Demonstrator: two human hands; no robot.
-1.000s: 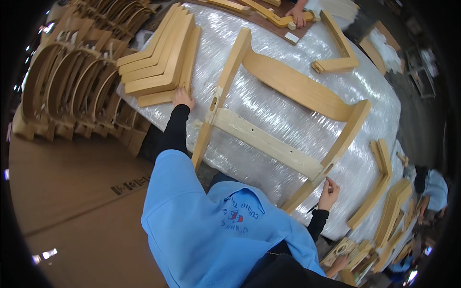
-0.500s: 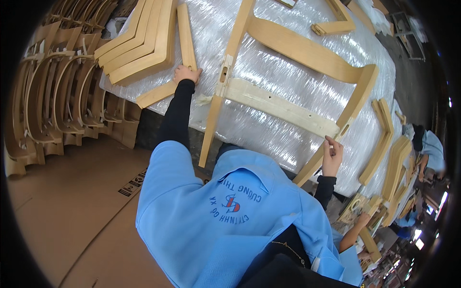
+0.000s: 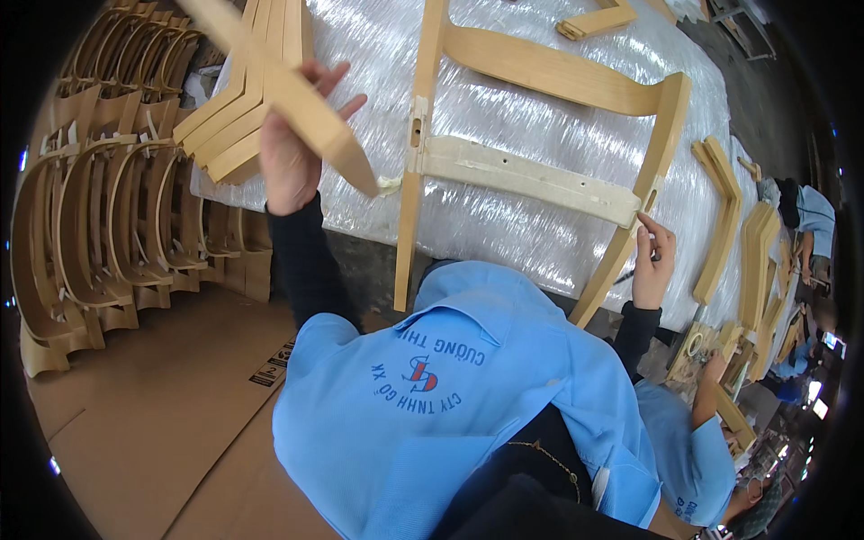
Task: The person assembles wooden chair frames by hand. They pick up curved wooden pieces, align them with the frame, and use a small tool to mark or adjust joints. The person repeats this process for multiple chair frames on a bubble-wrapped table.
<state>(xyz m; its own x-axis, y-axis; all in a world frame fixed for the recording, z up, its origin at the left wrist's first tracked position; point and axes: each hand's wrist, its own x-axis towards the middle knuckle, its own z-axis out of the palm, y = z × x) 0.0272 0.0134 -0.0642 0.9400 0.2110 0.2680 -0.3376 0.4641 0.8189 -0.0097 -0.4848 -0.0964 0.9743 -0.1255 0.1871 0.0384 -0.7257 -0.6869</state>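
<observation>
My left hand [image 3: 292,153] grips a bent wooden chair leg [image 3: 310,112], raised over the table's left side, its near end pointing toward me. In front of me lies a wooden chair frame [image 3: 669,135] with two side posts and a curved top rail [image 3: 549,67]. A pale crossbar [image 3: 531,180] with small holes spans the posts, and slots show where it meets them. My right hand [image 3: 655,261] is beside the right post, by the crossbar's end. Its fingers are curled together; what they hold, if anything, I cannot make out.
Clear plastic wrap covers the table [image 3: 360,54]. Nested bent legs [image 3: 236,135] lie at its left, more angled pieces [image 3: 720,225] at its right. Curved wooden parts [image 3: 90,225] stand stacked on the left above brown cardboard [image 3: 162,378]. A co-worker in blue [image 3: 688,450] works at lower right.
My left hand has picked the bent leg up off the table and turned it, coming nearer to me. My right hand stays by the right post, slightly shifted in view.
</observation>
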